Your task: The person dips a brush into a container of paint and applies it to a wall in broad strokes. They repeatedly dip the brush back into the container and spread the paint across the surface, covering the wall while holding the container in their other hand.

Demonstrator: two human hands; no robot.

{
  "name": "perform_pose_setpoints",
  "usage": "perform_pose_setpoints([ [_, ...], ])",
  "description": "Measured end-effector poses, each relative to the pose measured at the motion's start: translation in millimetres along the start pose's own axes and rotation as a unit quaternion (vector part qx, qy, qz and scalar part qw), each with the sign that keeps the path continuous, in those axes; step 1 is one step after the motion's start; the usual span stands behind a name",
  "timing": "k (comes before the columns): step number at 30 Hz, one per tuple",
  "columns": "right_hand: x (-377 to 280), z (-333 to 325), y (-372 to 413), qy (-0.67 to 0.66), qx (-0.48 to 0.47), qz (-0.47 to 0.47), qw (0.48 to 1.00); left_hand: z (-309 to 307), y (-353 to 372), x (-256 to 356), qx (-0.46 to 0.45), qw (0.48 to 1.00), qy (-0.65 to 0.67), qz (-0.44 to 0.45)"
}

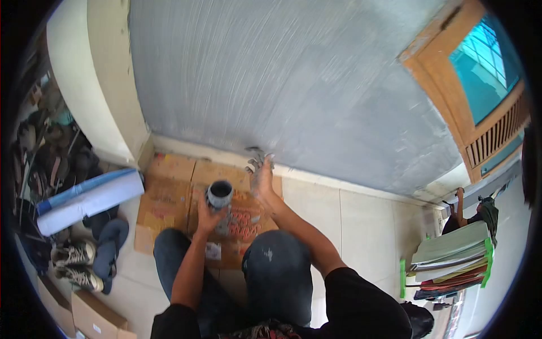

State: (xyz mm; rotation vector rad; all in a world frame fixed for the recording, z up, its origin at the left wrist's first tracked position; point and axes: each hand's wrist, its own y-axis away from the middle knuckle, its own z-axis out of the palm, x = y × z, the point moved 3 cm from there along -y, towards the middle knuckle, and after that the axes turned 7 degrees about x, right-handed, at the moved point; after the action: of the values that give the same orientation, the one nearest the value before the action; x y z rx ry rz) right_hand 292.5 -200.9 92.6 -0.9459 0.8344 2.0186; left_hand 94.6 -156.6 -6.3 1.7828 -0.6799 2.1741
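My left hand (208,214) is wrapped round a small grey-smeared cup (219,194) with a dark inside, held above the cardboard (165,198) on the floor. To its right, my right hand (262,174) reaches to the foot of the grey wall (271,85). Its fingers are apart and coated with grey paste, near a dark mark low on the wall. Whether the fingertips touch the wall cannot be told. Streaks run over the wall's grey coat.
Shoes (79,254), a blue-and-white box (93,198) and piled items lie at the left, beside a cream pillar (93,73). A wooden window frame (446,68) is at upper right. Hanging cloths (451,254) and another person's arm (460,206) show at right.
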Motion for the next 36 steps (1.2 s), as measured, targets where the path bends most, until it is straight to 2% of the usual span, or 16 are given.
perform_pose_setpoints([
  [5, -68.9, 73.1, -10.9, -0.083, 0.034, 0.013, 0.996, -0.2, 1.4, 9.2, -0.01, 0.997, 0.076, 0.013],
  [9, -179.5, 131.4, 46.0, -0.037, -0.054, -0.066, 0.996, -6.1, -3.0, -17.2, -0.019, 1.0, -0.006, 0.023],
  [11, -242.4, 164.7, 70.4, -0.067, -0.097, -0.128, 0.985, -2.2, -3.3, 0.0, -0.035, 0.999, 0.024, 0.032],
  [13, -307.3, 200.6, 84.4, -0.112, -0.178, -0.197, 0.958, -5.0, 4.2, -8.5, -0.034, 0.992, -0.08, 0.094],
  [15, -372.6, 237.5, 140.9, -0.162, -0.22, -0.292, 0.916, -4.6, 11.0, -3.4, -0.033, 0.992, -0.082, 0.089],
  [17, -421.9, 253.9, 157.2, -0.249, -0.32, -0.322, 0.855, -3.8, 16.9, 4.3, -0.032, 0.992, -0.084, 0.088],
  [18, -433.3, 249.9, 166.7, -0.252, -0.326, -0.322, 0.852, -3.5, 21.5, 7.8, -0.01, 0.998, -0.03, 0.059],
  [20, -450.6, 238.2, 192.8, -0.219, -0.37, -0.446, 0.785, -6.6, 28.2, 13.7, 0.021, 0.999, 0.022, 0.036],
  [21, -451.6, 230.9, 200.7, -0.223, -0.378, -0.442, 0.782, -9.9, 29.7, 15.7, 0.031, 0.999, 0.016, 0.037],
  [23, -448.8, 206.4, 204.8, -0.183, -0.259, -0.456, 0.831, -16.5, 32.5, 7.1, 0.052, 0.998, 0.009, 0.043],
  [27, -433.1, 155.9, 177.0, -0.081, -0.26, -0.421, 0.865, -23.0, 33.2, 9.2, 0.056, 0.997, 0.012, 0.055],
  [28, -428.6, 144.3, 171.8, -0.086, -0.266, -0.416, 0.865, -21.0, 36.5, 16.0, 0.05, 0.998, 0.02, 0.046],
  [30, -420.7, 124.9, 162.2, 0.082, -0.309, -0.477, 0.819, -18.0, 35.1, 7.4, 0.063, 0.997, 0.027, 0.035],
  [32, -411.1, 91.6, 143.9, 0.139, -0.314, -0.461, 0.819, -18.9, 36.0, 0.4, 0.072, 0.997, 0.034, 0.024],
  [34, -396.5, 68.7, 134.3, 0.195, -0.314, -0.445, 0.816, -16.0, 34.3, 4.5, 0.057, 0.994, -0.066, 0.061],
  [36, -385.4, 48.7, 126.9, 0.21, -0.295, -0.435, 0.825, -8.6, 32.8, 12.2, 0.037, 0.997, -0.042, 0.055],
])
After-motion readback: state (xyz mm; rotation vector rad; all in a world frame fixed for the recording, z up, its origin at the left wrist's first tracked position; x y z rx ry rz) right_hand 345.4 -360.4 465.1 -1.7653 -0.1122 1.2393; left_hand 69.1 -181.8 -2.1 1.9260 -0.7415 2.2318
